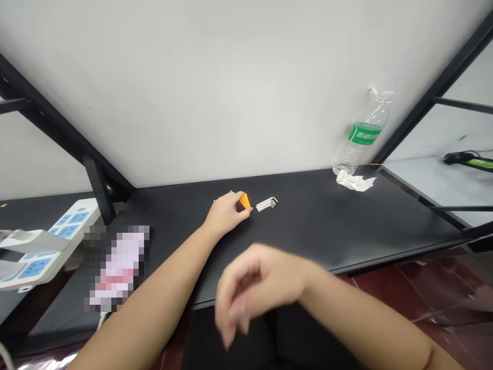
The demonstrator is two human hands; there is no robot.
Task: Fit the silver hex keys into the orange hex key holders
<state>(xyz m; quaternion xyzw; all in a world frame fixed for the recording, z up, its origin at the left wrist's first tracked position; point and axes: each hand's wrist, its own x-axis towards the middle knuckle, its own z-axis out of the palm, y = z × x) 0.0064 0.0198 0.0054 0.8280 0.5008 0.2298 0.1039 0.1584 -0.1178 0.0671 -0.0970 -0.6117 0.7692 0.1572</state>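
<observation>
The black table (308, 226) carries hex keys (265, 205), a bottle (365, 131) and tissue (355, 182) (crumpled, white).

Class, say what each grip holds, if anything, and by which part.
Left grip pinches the orange piece, apparently by its near and far ends; the blurred right grip looks empty.

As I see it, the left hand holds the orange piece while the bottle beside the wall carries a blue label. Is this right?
Not quite: the label on the bottle is green, as the head view shows. The left hand does hold the orange piece.
</observation>
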